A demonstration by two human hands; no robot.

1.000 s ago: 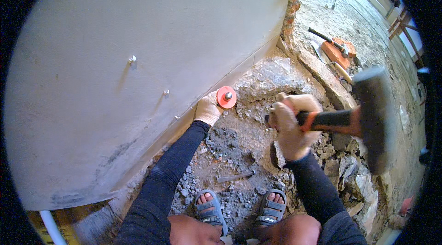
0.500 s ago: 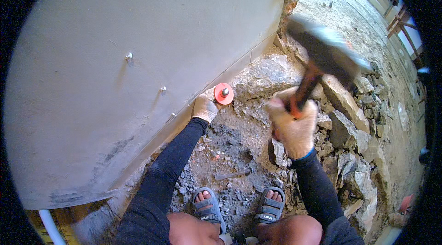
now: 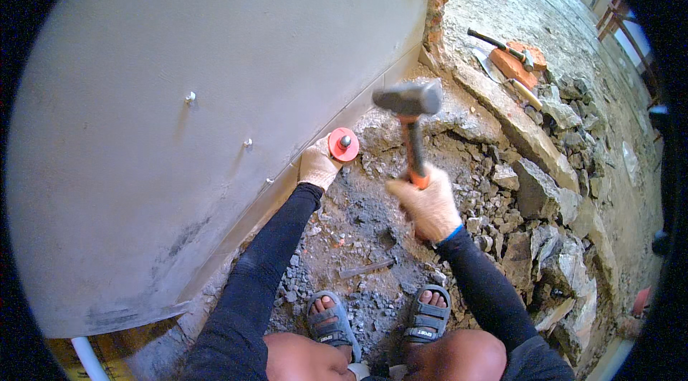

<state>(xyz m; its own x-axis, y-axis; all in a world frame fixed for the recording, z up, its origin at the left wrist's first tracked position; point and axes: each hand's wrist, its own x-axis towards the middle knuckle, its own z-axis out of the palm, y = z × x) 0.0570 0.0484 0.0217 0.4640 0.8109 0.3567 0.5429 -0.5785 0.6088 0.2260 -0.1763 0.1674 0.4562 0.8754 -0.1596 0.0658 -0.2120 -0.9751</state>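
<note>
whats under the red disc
Part of the gloved left hand shows, running under the red disc. The disc covers the fingertips and whatever they hold below it, so those can't be seen.

Below the red disc (image 3: 343,155), the metal-topped tool (image 3: 345,141) is mostly hidden.

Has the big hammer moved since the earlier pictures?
Yes, the big hammer has swung left: half a second ago its head mostly covered the orange brick; now it is clear of that brick, left of it in the picture.
</note>
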